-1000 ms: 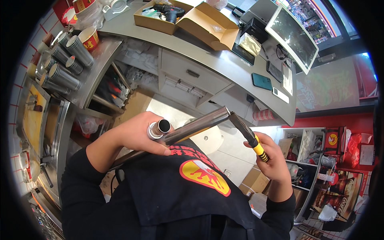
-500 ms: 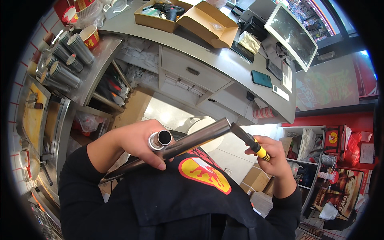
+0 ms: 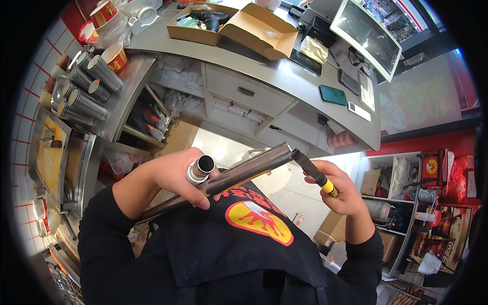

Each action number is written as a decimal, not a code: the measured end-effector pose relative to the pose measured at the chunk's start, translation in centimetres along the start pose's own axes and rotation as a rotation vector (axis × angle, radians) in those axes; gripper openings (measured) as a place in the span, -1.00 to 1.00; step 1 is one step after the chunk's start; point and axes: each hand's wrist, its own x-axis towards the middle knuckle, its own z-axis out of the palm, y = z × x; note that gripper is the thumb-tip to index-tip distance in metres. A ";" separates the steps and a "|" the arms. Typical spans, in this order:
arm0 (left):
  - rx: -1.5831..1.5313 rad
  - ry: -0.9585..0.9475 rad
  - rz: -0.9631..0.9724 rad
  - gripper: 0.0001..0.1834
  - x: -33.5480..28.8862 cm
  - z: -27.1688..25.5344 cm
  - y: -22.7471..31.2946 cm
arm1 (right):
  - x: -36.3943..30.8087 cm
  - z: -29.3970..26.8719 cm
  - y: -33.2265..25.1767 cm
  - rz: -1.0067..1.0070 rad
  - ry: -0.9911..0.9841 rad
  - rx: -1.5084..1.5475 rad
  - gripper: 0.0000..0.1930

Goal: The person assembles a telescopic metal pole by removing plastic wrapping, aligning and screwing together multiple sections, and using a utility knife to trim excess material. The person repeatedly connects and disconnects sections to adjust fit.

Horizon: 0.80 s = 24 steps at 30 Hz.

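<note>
Tube (image 3: 249,169) gripped by curled left hand (image 3: 175,174); tool (image 3: 308,166) held in closed right hand (image 3: 340,192) at tube's two-o'clock end; work seemingly underway, remainder unclear.

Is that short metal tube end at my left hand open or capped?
Open: the short tube end at your left hand shows a bare rim around a dark hollow.
</note>
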 end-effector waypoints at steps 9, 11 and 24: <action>-0.015 0.019 0.036 -0.74 -0.2 -0.1 0.0 | -0.3 0.0 -1.4 0.058 0.056 -0.127 -0.45; 0.005 0.045 0.028 -0.75 -0.3 0.0 0.2 | -0.3 -0.1 -1.7 0.070 0.066 -0.147 -0.45; 0.435 0.323 0.148 -0.75 -0.9 1.9 1.7 | -0.8 -1.2 -2.6 0.090 0.102 -0.279 -0.48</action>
